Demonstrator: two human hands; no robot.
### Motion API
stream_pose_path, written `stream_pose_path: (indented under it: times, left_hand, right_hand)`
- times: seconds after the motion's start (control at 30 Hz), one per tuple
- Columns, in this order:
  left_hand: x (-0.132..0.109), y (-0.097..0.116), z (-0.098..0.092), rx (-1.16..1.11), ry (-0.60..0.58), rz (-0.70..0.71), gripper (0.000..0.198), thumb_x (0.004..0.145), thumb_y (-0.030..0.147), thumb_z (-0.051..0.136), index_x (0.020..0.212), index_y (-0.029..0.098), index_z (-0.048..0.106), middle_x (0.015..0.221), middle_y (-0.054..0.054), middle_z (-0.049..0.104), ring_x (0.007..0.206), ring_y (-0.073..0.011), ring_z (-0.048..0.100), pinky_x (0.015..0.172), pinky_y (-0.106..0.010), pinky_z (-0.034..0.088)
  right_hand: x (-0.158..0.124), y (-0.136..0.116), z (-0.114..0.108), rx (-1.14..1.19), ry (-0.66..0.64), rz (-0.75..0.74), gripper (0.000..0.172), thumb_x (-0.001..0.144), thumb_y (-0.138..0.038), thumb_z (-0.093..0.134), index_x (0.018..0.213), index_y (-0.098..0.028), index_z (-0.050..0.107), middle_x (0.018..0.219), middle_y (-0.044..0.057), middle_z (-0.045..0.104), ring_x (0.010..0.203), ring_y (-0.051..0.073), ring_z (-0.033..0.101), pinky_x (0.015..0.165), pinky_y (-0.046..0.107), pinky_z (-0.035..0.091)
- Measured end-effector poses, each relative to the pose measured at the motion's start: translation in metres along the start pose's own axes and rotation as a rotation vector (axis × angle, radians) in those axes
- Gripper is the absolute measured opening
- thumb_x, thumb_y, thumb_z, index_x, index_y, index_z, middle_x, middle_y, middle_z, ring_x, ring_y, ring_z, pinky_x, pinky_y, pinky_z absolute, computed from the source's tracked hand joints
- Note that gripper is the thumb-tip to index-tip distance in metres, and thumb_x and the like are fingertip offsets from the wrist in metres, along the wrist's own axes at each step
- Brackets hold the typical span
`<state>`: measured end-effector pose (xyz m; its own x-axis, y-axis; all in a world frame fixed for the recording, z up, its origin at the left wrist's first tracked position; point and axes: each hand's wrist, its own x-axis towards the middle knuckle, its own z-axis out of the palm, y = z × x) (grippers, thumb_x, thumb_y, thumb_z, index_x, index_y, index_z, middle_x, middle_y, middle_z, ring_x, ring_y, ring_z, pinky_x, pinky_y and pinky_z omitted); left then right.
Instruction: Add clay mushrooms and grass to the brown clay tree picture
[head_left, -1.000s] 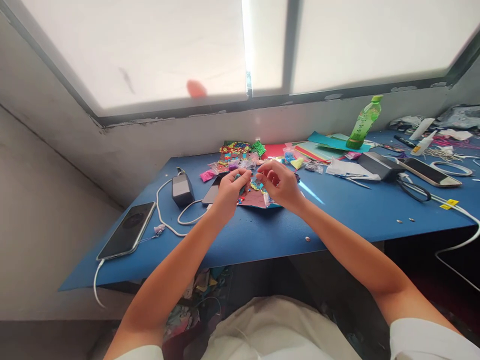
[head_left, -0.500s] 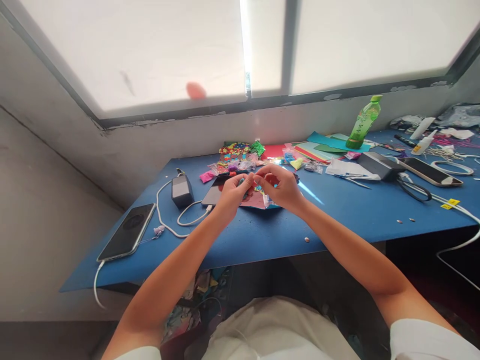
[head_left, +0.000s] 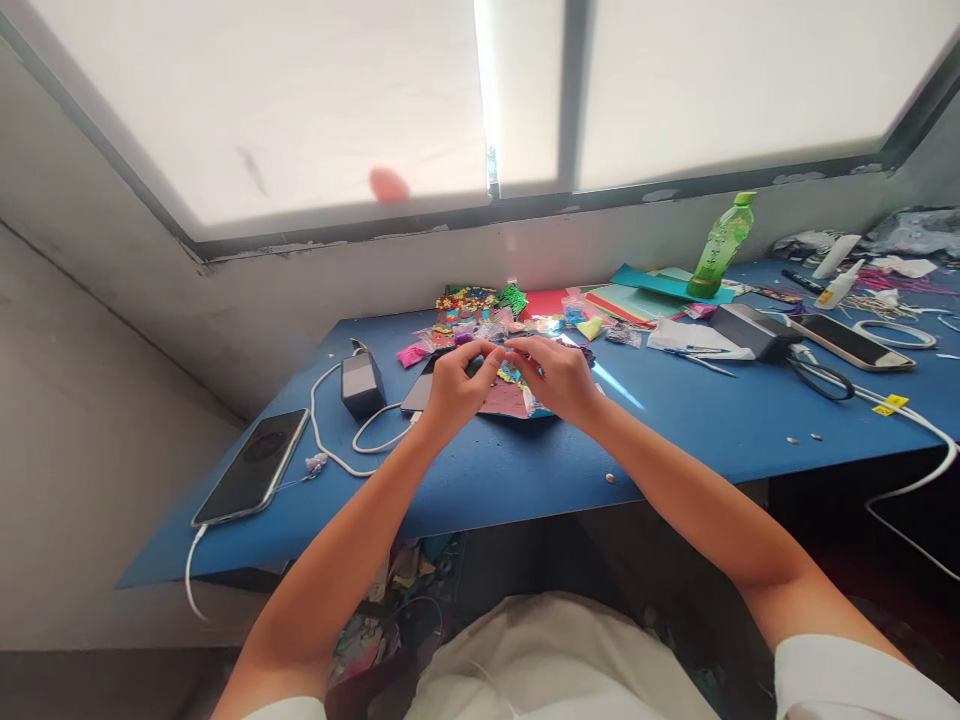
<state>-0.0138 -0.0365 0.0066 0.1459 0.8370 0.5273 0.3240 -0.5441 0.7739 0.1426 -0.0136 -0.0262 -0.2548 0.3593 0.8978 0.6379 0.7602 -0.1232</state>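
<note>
My left hand [head_left: 463,384] and my right hand [head_left: 559,376] meet fingertip to fingertip above the middle of the blue table [head_left: 480,470]. Thumb and forefinger are pinched on both sides; whatever they hold between them is too small to make out. Below and behind the hands lies a pinkish sheet [head_left: 504,401] with small colourful pieces on it. A dark flat device [head_left: 417,397] with a white cable plugged in shows by my left wrist. Farther back are small clear packets and a bright beaded piece [head_left: 466,300].
At the left are a phone [head_left: 253,466] and a grey power adapter [head_left: 361,386]. Toward the right stand a green bottle [head_left: 721,246] on coloured paper, a black box [head_left: 753,332], another phone [head_left: 852,341] and a glue bottle [head_left: 838,287].
My hands stay together; the left fingers have straightened and reach up higher, and the right fingers are flatter. The view has shifted slightly.
</note>
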Motion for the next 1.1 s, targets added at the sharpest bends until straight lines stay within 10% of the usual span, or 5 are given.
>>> stream_pose_path:
  times: [0.67, 1.1]
  left_hand:
    - [0.001, -0.002, -0.003, 0.148, -0.049, 0.068, 0.021, 0.078, 0.033, 0.053, 0.079, 0.017, 0.067, 0.073, -0.001, 0.065, 0.070, -0.0144, 0.055, 0.067, -0.025, 0.042]
    - [0.012, 0.007, -0.022, 0.013, -0.269, -0.158, 0.039, 0.067, 0.053, 0.069, 0.057, 0.017, 0.058, 0.055, 0.001, 0.053, 0.059, -0.0123, 0.049, 0.057, -0.024, 0.041]
  right_hand:
    - [0.000, 0.000, 0.003, 0.095, -0.067, 0.008, 0.032, 0.099, -0.036, 0.040, 0.073, -0.020, 0.048, 0.062, 0.000, 0.057, 0.053, 0.010, 0.047, 0.053, 0.022, 0.034]
    - [-0.001, -0.003, 0.002, 0.193, -0.114, 0.039, 0.021, 0.094, -0.023, 0.043, 0.082, -0.019, 0.060, 0.073, 0.003, 0.069, 0.062, 0.013, 0.059, 0.059, 0.022, 0.042]
